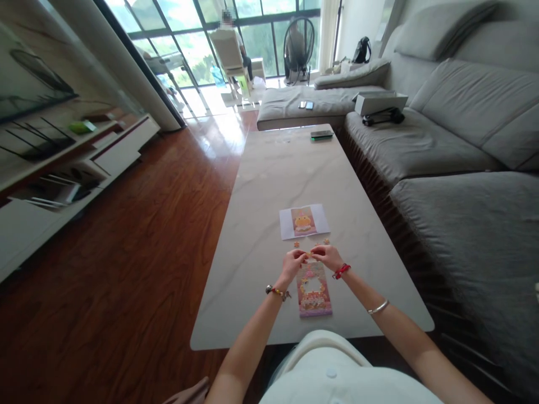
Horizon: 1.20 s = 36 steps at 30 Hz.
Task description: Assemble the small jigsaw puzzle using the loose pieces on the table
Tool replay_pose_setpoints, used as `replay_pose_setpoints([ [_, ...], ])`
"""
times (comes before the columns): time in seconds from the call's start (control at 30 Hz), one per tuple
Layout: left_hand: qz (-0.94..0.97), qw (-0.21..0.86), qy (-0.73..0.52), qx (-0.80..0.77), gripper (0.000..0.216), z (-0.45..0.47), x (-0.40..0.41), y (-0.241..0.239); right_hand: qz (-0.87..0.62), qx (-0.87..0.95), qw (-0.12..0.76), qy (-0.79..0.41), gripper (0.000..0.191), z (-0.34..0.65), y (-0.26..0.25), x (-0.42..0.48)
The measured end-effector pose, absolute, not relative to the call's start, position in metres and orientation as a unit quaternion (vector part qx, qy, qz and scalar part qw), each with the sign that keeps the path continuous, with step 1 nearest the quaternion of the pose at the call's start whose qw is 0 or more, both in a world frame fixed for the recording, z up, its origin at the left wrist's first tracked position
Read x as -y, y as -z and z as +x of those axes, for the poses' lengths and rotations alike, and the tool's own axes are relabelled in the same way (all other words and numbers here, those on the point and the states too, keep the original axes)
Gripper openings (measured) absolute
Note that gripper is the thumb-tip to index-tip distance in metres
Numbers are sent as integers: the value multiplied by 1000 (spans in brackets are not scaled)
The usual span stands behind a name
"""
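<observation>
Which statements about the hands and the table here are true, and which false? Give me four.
1. The left hand and right hand meet at the far edge of the pink puzzle board. True.
2. The picture sheet lies nearer the person than the board. False: it lies beyond the board.
3. A phone lies at the far end of the table. True.
4. The sofa stands on the person's left. False: it is on the right.
</observation>
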<state>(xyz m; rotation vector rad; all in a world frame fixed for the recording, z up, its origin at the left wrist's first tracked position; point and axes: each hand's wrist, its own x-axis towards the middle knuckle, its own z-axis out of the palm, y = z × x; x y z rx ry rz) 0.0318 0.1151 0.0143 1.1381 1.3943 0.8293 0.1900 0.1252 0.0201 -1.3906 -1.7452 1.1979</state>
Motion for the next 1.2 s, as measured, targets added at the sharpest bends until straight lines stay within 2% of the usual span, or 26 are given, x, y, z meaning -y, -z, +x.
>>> replay_pose_setpoints([
  [0.27, 472, 478, -401, -623, 12, 42, -176, -32, -560, 656, 337, -377, 13, 180, -28, -191],
  [0.63, 472, 481, -400, -621, 14, 43, -177, -35, -562, 628, 357, -402, 18, 181, -28, -194],
  [0.8, 491, 521, -373, -591, 19, 36, -134, -32, -522, 657, 320, -440, 24, 192, -29, -150],
  [1.0, 482, 579, -293, -589, 18, 28, -52, -8, -505, 702, 232, -445, 17, 201, -16, -70],
  [1.2, 477, 568, -275, -612, 15, 34, -27, 5, -535, 638, 223, -506, 19, 195, 1, -44],
])
